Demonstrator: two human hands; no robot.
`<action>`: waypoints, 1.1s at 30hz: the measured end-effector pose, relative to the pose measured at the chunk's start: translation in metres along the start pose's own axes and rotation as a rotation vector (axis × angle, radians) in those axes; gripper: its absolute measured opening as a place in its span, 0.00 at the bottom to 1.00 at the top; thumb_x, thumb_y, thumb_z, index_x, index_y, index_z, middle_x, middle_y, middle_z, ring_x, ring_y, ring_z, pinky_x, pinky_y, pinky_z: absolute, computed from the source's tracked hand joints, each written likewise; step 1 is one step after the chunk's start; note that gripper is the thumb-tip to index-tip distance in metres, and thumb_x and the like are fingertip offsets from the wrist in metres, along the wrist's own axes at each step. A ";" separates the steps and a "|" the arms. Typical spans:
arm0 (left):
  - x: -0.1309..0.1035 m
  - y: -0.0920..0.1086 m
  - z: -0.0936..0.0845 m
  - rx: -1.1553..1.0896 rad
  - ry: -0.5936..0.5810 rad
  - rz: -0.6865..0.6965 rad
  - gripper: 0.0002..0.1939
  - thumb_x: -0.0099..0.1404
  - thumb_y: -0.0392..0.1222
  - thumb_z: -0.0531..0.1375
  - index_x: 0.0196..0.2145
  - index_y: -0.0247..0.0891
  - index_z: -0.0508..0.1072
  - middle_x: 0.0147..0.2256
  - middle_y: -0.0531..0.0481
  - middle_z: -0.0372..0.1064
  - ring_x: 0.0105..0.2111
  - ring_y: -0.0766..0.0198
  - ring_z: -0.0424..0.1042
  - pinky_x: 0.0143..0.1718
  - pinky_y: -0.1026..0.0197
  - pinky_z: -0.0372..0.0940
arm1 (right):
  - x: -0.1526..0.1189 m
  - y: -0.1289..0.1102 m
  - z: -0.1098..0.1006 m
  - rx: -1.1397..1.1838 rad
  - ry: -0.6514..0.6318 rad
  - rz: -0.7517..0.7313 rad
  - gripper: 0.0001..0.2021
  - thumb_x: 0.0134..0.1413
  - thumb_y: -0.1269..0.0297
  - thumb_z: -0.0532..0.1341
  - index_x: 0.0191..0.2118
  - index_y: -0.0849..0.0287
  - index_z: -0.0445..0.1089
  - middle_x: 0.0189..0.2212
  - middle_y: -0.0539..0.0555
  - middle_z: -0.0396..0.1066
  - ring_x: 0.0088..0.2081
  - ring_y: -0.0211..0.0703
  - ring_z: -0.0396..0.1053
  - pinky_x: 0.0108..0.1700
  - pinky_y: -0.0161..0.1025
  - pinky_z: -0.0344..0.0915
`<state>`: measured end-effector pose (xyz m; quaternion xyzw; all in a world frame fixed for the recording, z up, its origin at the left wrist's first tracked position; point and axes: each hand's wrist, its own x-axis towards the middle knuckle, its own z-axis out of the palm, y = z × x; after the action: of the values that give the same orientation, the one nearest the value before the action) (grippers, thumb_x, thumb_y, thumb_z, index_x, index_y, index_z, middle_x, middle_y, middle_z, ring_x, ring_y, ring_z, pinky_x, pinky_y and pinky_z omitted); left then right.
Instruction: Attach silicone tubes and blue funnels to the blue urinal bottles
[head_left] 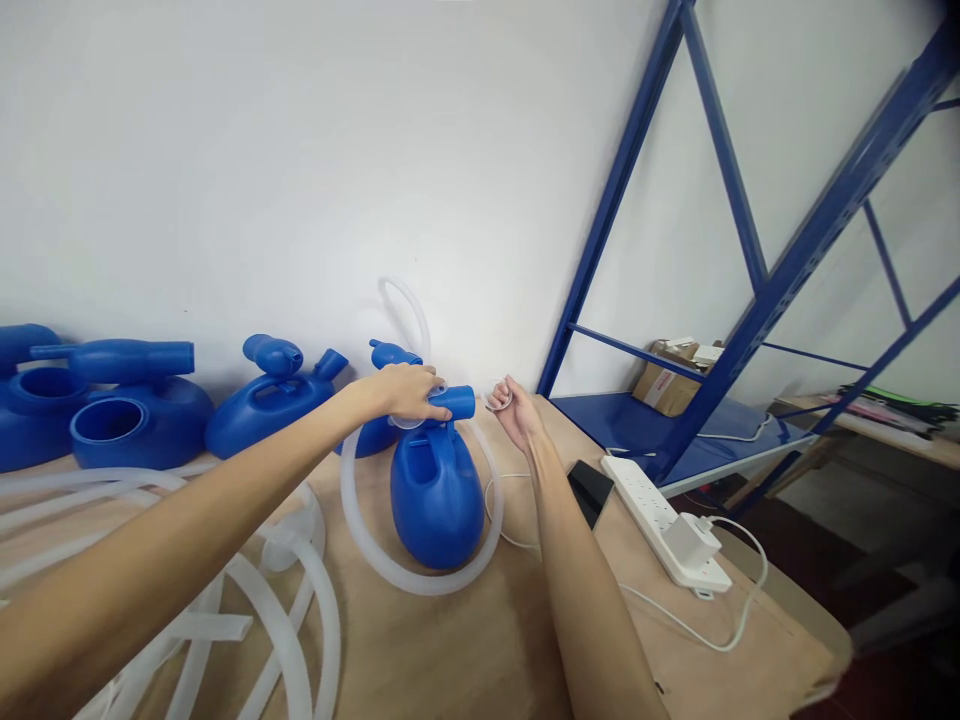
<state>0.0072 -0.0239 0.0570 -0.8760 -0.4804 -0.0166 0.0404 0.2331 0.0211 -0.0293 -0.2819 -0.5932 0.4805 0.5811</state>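
Note:
A blue plastic urinal bottle [436, 500] with a moulded handle stands on the table in front of me. My left hand [411, 392] is closed around a blue tubular mouthpiece [459, 402] above the bottle's top; whether the two parts are joined is hidden. A translucent hose [420, 583] loops around the bottle. To the right, my right hand [515, 412] has curled fingers, closed on a thin whitish ring [498, 397], a little apart from the mouthpiece's open end.
More blue bottles [262, 415] line the wall at left. Several translucent hoses [281, 620] lie front left. A phone [590, 490], a white power strip [660, 525] with a plugged-in charger [691, 541] and cable are at right. Behind stands a blue metal rack [724, 150] holding a cardboard box [667, 380].

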 end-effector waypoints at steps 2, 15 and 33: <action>-0.001 0.001 0.000 -0.008 0.012 -0.008 0.34 0.63 0.67 0.56 0.55 0.39 0.77 0.56 0.35 0.73 0.52 0.37 0.74 0.49 0.45 0.68 | 0.000 -0.008 -0.004 -0.028 0.025 -0.041 0.27 0.51 0.36 0.65 0.22 0.53 0.56 0.20 0.45 0.53 0.24 0.38 0.54 0.31 0.40 0.60; -0.039 -0.002 -0.025 -0.417 0.294 -0.003 0.27 0.73 0.57 0.47 0.43 0.36 0.79 0.32 0.48 0.74 0.32 0.59 0.71 0.35 0.59 0.63 | -0.016 -0.060 0.059 -0.304 -0.240 -0.249 0.15 0.51 0.47 0.72 0.32 0.55 0.80 0.40 0.52 0.69 0.44 0.43 0.69 0.48 0.40 0.67; -0.063 -0.009 0.008 -1.165 0.482 -0.316 0.15 0.64 0.53 0.58 0.28 0.38 0.67 0.23 0.56 0.59 0.22 0.68 0.59 0.23 0.63 0.54 | -0.011 -0.048 0.064 -0.526 -0.024 -0.374 0.15 0.60 0.50 0.67 0.47 0.52 0.81 0.53 0.57 0.76 0.58 0.50 0.70 0.66 0.48 0.59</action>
<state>-0.0344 -0.0713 0.0449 -0.6450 -0.4931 -0.4761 -0.3378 0.1844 -0.0224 0.0179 -0.3029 -0.7454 0.1986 0.5596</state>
